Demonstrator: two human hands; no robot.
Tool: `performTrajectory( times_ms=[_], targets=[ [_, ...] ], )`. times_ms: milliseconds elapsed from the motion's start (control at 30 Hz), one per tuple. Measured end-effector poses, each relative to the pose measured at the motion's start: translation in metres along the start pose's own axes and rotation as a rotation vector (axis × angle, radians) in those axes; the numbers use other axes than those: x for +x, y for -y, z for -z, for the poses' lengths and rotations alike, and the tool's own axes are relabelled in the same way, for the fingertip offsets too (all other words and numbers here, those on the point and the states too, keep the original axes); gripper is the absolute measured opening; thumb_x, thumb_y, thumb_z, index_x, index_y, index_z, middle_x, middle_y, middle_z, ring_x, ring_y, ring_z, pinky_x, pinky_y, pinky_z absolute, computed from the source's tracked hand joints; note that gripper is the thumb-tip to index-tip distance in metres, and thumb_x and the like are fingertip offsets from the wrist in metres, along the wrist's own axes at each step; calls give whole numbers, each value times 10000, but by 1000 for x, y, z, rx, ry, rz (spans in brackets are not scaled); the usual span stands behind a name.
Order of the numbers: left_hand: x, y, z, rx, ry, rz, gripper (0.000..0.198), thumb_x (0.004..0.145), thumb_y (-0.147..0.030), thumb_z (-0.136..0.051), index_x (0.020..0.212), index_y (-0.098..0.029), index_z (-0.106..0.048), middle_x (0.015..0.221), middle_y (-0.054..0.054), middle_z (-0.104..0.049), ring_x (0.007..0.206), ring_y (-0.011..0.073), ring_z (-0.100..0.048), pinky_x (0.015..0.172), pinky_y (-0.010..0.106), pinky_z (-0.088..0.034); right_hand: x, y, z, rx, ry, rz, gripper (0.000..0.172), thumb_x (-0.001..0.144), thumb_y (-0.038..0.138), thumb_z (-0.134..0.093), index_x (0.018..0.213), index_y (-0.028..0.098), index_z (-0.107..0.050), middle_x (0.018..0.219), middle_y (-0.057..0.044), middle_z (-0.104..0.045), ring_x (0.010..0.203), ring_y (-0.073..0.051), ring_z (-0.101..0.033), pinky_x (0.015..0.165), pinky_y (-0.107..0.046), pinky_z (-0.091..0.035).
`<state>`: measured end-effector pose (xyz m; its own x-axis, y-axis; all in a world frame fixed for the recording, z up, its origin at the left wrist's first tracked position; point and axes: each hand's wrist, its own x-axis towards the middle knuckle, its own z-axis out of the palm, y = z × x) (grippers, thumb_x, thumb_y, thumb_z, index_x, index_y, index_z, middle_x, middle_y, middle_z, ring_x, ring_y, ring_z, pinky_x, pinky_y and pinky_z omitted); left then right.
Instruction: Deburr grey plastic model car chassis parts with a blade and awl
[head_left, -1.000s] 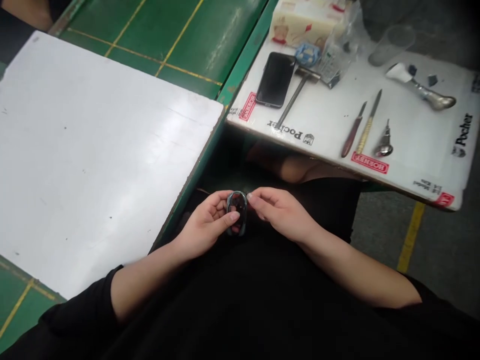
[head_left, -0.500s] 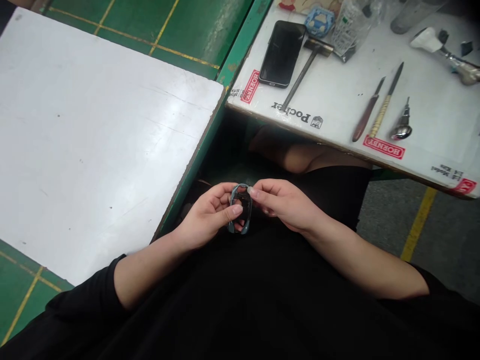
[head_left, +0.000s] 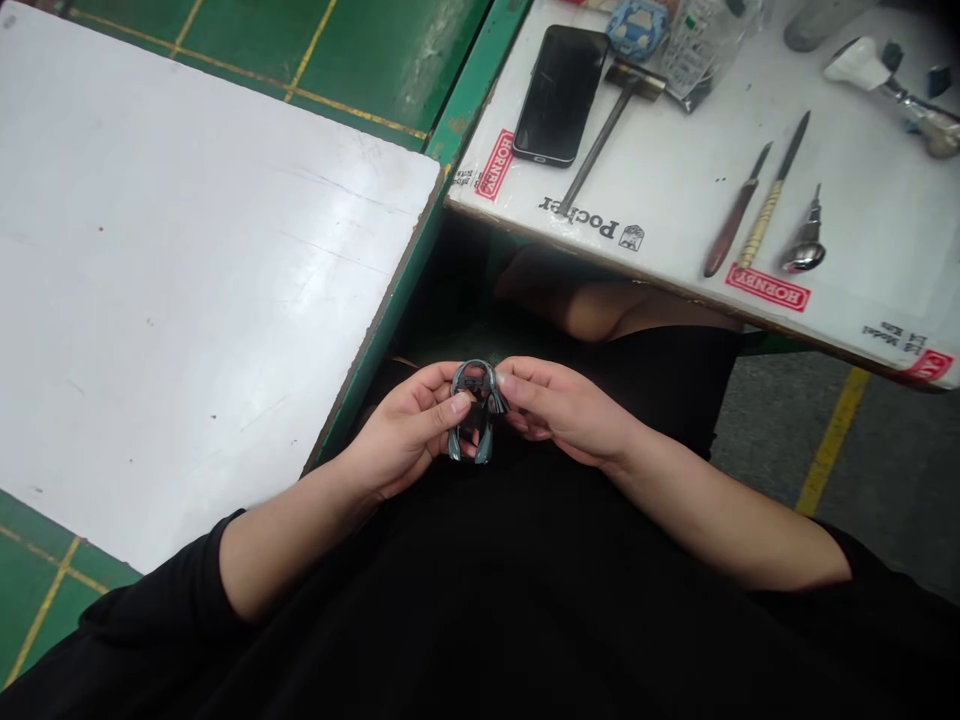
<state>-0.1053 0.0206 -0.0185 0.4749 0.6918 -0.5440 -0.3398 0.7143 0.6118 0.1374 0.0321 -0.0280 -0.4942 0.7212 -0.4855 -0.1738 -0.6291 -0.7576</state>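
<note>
Above my lap, my left hand (head_left: 409, 425) is closed round a small glossy grey-blue frame (head_left: 454, 440), which looks like a model car body shell. My left thumb lies across its dark, open middle. The frame's rounded end points away from me and its two arms come toward me. My right hand (head_left: 551, 400) is closed at the frame's right side, with thumb and forefinger pinched at the upper curve. A small dark piece (head_left: 498, 403) shows right by those fingertips. Whether it is joined to the frame I cannot tell.
On the right-hand table lie a phone (head_left: 561, 95), a hammer (head_left: 607, 135), a wooden-handled knife (head_left: 739, 215), a file (head_left: 776, 190), a short metal-knobbed tool (head_left: 806, 240) and a clear plastic bag (head_left: 701, 45). A white board (head_left: 210, 250) covers the left table.
The frame has turned and tilted a little in my hands and moved slightly left. The small dark piece now shows by my right fingertips. The view has shifted slightly.
</note>
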Motion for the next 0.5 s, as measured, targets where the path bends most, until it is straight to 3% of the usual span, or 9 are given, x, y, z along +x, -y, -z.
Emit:
performTrajectory(
  times_ms=[167, 300, 500],
  targets=[
    [2, -2, 1, -83, -1, 49, 522, 966, -396, -1050, 1354, -157, -797, 965, 41, -828, 712, 144, -805, 658, 253, -726, 3, -3, 1, -84, -5, 143, 516, 886, 647, -1068, 1041, 221, -823, 917, -10, -730, 807, -157, -628, 699, -280, -501],
    [2, -3, 0, -115, 1, 71, 536, 960, -396, -1056, 1355, -151, -790, 942, 38, -834, 678, 139, -798, 653, 253, -724, 4, -5, 1, -36, 5, 138, 477, 953, 655, -1013, 1066, 225, -841, 851, 18, -705, 707, -127, -555, 632, -270, -445],
    [0, -5, 0, -85, 13, 64, 528, 965, -402, -1049, 1357, -166, -783, 968, 43, -830, 713, 151, -807, 646, 249, -718, 4, -3, 2, -80, 8, 130, 497, 882, 655, -1067, 1004, 240, -822, 925, -23, -772, 846, -204, -691, 788, -350, -586]
  ],
)
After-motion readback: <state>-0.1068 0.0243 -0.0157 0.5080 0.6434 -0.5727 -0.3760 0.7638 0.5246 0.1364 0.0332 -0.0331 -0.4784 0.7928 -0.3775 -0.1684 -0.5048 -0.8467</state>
